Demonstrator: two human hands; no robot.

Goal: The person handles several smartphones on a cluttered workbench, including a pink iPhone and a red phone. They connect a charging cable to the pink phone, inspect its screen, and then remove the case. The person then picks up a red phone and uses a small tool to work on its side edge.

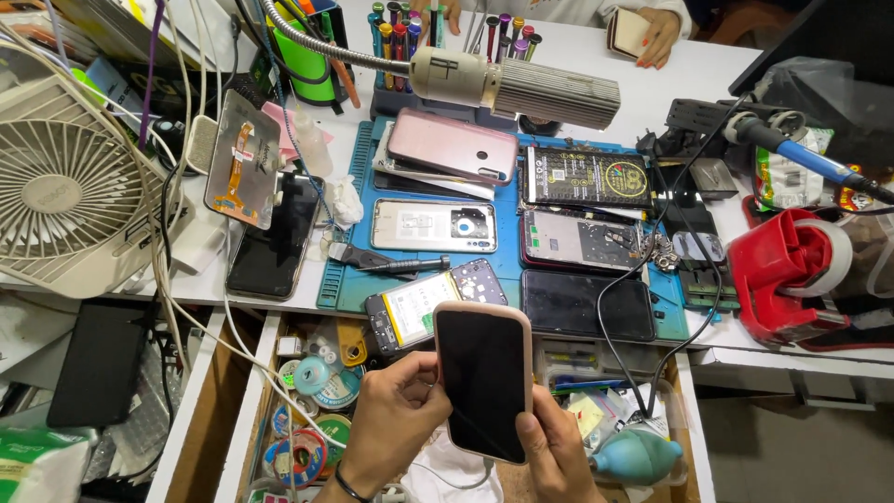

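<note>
Both hands are up over the open wooden drawer (244, 391), and between them sits a smartphone with a dark, blank screen and a pale pink rounded case (484, 380). The left hand (396, 424) wraps the phone's left edge, thumb lying along the side, fingers curled behind. The right hand (557, 456) grips the lower right corner, thumb pressed on the case rim. Both are closed firmly on the phone, which is held upright and tilted slightly, just in front of the blue rubber work mat (510, 270).

A thin white cable (466, 482) trails near the phone's bottom end; whether it is plugged in I cannot tell.

On the mat lie several opened handsets: a pink phone back cover (452, 146), a black battery with a yellow-green label (587, 177), a bare phone frame with exposed boards (582, 240). A cream flexible-neck lamp (517, 86) hangs over them, a white desk fan (65, 191) stands at the left, a teal rubber air blower (638, 456) rests in the drawer.

This looks like the inspection stage: the phone is whole, the case on. By my reading, the next move calls for a thumb hooking under the case rim, or a press on a side button, with the other hand steadying.
</note>
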